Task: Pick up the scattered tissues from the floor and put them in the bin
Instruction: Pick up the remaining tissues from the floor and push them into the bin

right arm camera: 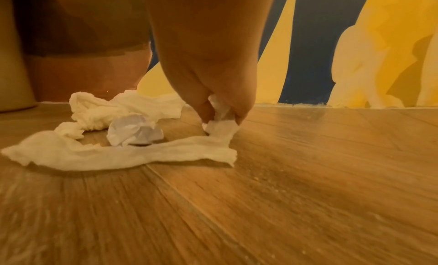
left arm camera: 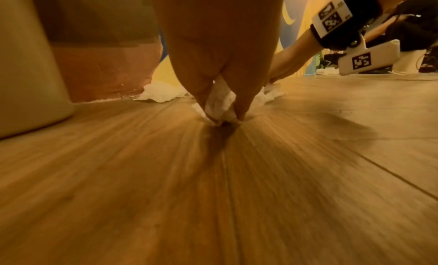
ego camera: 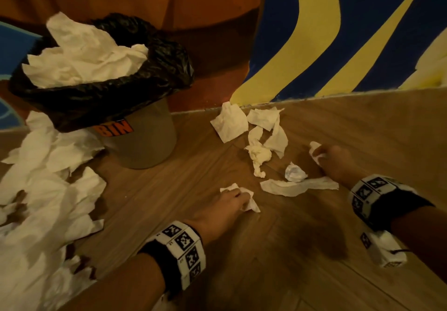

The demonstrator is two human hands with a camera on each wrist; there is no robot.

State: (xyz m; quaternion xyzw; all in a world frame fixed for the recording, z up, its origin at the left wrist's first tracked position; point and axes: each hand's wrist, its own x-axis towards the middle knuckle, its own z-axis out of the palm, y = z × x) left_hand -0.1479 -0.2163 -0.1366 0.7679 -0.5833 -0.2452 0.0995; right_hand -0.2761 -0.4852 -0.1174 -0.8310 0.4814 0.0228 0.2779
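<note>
White tissue everywhere on this wood-plank floor [ego camera: 302, 250], and both hands are down among it. The left hand [ego camera: 226, 208] has its fingers [left arm camera: 201, 93] pinched together on a crumpled tissue [ego camera: 249, 200], fingertips right at the boards. The right hand [ego camera: 338, 160] does the same further along: fingers [right arm camera: 206, 108] curled and clamped on a small tissue piece [ego camera: 315, 152], which touches the floor.

Between the two sets of fingers lies a long flat strip of tissue [ego camera: 297, 186], with a tight paper ball [ego camera: 295, 171] just beyond it. Past both hands, toward the wall, a loose cluster of sheets [ego camera: 244, 127] sits against the skirting, apart from either grip.

Off beyond the left fingers stands the bin [ego camera: 142, 139], grey with an orange label, its black liner [ego camera: 150, 69] bulging and tissues [ego camera: 82, 54] heaped above the rim. A big drift of tissue [ego camera: 43, 190] spreads over the floor on its far side, well away from both hands.

From the left wrist camera the pinch shows up close, white tissue [left arm camera: 219, 102] squeezed between two fingertips, and the other arm's marker band [left arm camera: 336, 16] shows behind; the bin there is only a blurred grey wall [left arm camera: 28, 63]. The right wrist camera gives what the head view cannot: the pinched piece [right arm camera: 221, 126] meets the long strip [right arm camera: 132, 153], though whether they are one sheet I cannot tell, and the paper ball [right arm camera: 135, 131] rests just beside those fingers. Behind runs a painted wall [ego camera: 362, 20], blue with yellow bands.
</note>
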